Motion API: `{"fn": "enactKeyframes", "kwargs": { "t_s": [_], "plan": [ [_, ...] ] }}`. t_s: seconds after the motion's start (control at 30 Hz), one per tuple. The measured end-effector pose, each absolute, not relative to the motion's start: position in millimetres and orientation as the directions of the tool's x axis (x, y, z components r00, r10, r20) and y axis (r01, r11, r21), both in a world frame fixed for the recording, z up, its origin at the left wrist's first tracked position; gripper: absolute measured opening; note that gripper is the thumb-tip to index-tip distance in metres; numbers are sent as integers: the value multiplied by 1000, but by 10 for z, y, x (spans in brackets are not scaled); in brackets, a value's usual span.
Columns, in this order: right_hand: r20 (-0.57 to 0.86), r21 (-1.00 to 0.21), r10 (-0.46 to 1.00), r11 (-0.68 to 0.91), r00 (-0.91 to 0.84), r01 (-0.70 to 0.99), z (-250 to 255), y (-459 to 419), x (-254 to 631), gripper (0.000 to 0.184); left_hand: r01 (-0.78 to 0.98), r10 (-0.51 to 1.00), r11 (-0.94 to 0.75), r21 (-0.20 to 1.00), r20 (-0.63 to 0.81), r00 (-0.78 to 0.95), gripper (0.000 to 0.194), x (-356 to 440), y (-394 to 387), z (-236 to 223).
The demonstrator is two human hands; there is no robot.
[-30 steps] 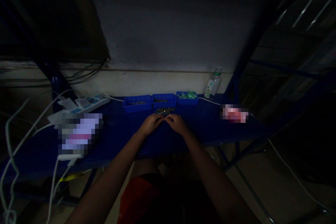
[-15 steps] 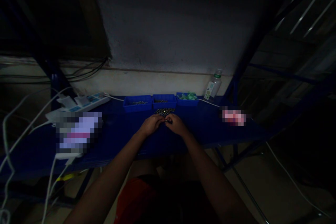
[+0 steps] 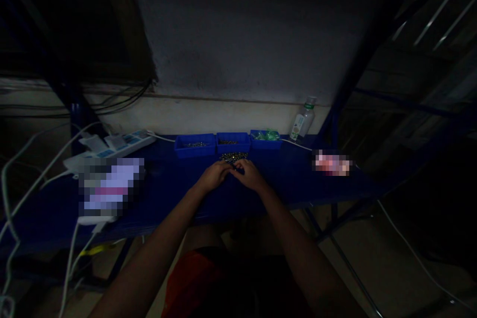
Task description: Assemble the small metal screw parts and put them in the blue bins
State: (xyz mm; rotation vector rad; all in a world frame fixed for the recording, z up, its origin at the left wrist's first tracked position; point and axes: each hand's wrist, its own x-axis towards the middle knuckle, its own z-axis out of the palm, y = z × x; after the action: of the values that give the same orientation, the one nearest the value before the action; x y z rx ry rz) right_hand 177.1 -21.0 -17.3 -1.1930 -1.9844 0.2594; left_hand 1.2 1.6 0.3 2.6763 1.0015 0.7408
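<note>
My left hand (image 3: 216, 176) and my right hand (image 3: 249, 174) meet fingertip to fingertip over the blue table (image 3: 164, 184). Both are closed in a pinch; whatever small piece sits between the fingers is too dark and tiny to name. Just beyond the fingertips lies a pile of small shiny metal parts (image 3: 234, 157), perhaps screws. Behind the pile stand a blue bin (image 3: 195, 150) with slender metal pieces, a second blue bin (image 3: 233, 148) with small metal parts, and a third blue bin (image 3: 266, 144) with crumpled green plastic (image 3: 267, 134).
A white power strip (image 3: 126, 144) with plugs and cables lies at the left, near a blurred-out device (image 3: 114, 186). At the back right a clear bottle (image 3: 302, 120) leans by the wall. Another blurred-out object (image 3: 331, 163) rests near the right end.
The fingers of my right hand have shifted slightly against those of my left. The dark piece seen at the right fingertips earlier is less visible now. Bins and pile look the same.
</note>
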Motion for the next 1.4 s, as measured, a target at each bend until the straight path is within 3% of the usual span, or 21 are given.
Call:
{"fn": "enactKeyframes", "kwargs": {
  "t_s": [0.17,0.3,0.5,0.63,0.93,1.13,1.4],
  "plan": [
    [482,-505,830,525,-281,685,-158,-236,1779,10,554,651,-759,343,385,654,25,9,36,-10],
    [490,-541,834,519,-254,662,-142,-247,1781,21,550,655,-756,355,387,649,24,10,33,6],
    [469,-502,836,517,-284,693,-129,-252,1773,8,552,662,-749,366,374,650,23,15,19,21],
    [499,-534,826,530,-260,659,-137,-259,1780,24,548,664,-747,377,381,643,23,8,38,7],
    [476,-512,837,512,-268,689,-136,-235,1774,10,527,672,-739,420,399,624,25,19,4,42],
    [492,-562,843,498,-217,660,-148,-240,1771,22,527,664,-746,407,405,628,24,4,16,37],
    [467,-531,848,495,-250,688,-137,-229,1776,11,548,664,-746,378,377,645,25,8,23,16]
  ]
}}
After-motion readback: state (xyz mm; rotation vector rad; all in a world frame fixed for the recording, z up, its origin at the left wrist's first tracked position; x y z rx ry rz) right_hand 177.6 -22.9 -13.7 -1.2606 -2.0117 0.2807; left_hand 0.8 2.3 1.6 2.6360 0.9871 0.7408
